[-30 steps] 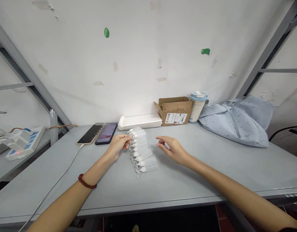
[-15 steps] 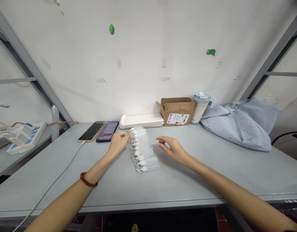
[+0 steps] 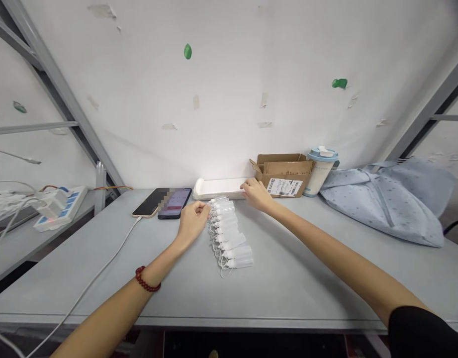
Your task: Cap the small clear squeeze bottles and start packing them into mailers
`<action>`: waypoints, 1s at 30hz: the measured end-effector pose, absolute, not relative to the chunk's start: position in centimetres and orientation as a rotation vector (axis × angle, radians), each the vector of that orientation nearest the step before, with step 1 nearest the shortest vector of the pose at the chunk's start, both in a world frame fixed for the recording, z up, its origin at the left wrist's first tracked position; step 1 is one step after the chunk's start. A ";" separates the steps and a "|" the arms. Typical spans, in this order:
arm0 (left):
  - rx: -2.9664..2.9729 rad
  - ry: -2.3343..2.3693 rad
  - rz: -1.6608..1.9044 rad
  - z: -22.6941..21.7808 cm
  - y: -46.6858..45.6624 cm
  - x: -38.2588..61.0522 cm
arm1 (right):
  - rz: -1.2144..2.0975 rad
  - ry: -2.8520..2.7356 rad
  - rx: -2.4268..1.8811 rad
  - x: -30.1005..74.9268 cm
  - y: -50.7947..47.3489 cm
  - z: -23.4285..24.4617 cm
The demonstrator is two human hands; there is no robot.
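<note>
Small translucent bottles [image 3: 229,229] with white caps and thin looped cords lie on the grey table, side by side in a slanting row. My left hand [image 3: 193,221] is at the far end of this row, its fingertips pinched together beside the caps and cords. Whatever sits between those fingertips is too small to make out. Farther back lies a flat stack of white sheets or sleeves [image 3: 219,187] against the wall. My right hand [image 3: 257,194] reaches to the right end of that stack, with thumb and curled fingers closed at its edge.
An open cardboard box [image 3: 284,174] and a cup with a blue lid [image 3: 320,171] stand by the wall. A pale blue patterned cloth bag [image 3: 385,204] lies to the right. Two phones, one black [image 3: 174,203] and one cabled [image 3: 150,201], lie left of the stack.
My right hand has moved away from beside the bottles, back to the end of the white stack. My left hand stays at the far bottles. The view has shifted slightly left.
</note>
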State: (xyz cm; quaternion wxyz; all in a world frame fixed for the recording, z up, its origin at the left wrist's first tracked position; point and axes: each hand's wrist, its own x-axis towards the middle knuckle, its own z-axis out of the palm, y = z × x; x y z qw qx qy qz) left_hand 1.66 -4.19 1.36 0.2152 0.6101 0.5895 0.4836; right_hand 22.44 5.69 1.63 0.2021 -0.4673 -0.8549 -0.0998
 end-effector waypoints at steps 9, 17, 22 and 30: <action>1.624 1.563 1.338 1.4 -4.2 1.9 | -0.479 -2.444 -1.362 21.9 7.4 1.4; 1.145 1.394 1.338 1.8 -3.8 1.5 | -0.676 -2.383 -1.200 22.7 2.3 2.8; 0.967 1.325 1.394 2.6 -3.9 1.2 | -0.896 -2.327 -0.834 24.6 -2.3 2.9; 1.058 1.172 1.302 2.6 -4.2 1.1 | -0.802 -2.280 -0.947 28.3 -3.9 1.6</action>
